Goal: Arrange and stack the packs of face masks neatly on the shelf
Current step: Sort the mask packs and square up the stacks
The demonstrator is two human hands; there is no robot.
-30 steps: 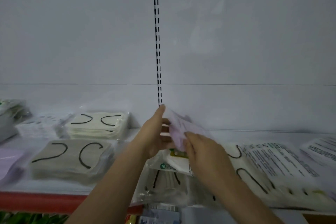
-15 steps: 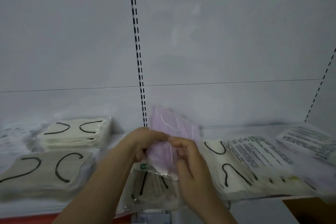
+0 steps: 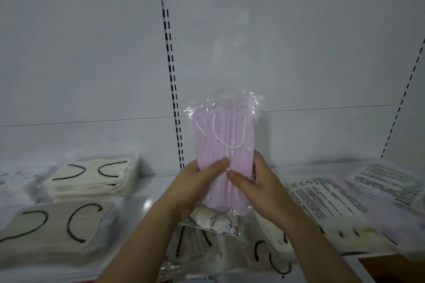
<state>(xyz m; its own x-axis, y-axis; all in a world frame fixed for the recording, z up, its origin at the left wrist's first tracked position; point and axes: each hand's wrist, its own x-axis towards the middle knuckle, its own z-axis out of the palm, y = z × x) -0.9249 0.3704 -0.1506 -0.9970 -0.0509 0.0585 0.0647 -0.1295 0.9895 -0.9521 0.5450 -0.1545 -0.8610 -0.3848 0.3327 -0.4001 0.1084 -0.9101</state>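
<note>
Above the middle of the shelf (image 3: 271,169), a pack of pink face masks (image 3: 224,151) is held upright, its long axis vertical. Its wrapper is thin clear film, crinkled and glossy at the top seam; inside, the pleated pink masks lie flat, with white ear loops curving across the front. The left hand (image 3: 197,187) grips the lower left edge, thumb laid over the front face and fingers curled behind. The right hand (image 3: 259,185) grips the lower right edge in the same way, thumb on the front. Both thumbs almost meet at the centre pleats.

Directly below the hands, a clear-wrapped pack with black ear loops (image 3: 202,243) lies flat at the front of the shelf. To the left, two stacks of cream masks with black loops (image 3: 57,230) (image 3: 96,177) lie one behind the other, soft-edged and wrapped in film. To the right, flat packs showing printed text sheets (image 3: 328,200) (image 3: 386,182) overlap one another. Behind everything stands a smooth white back panel (image 3: 299,53), split by a slotted upright strip (image 3: 171,80) with paired dark slots; a second slotted strip (image 3: 404,94) runs at the far right.
</note>
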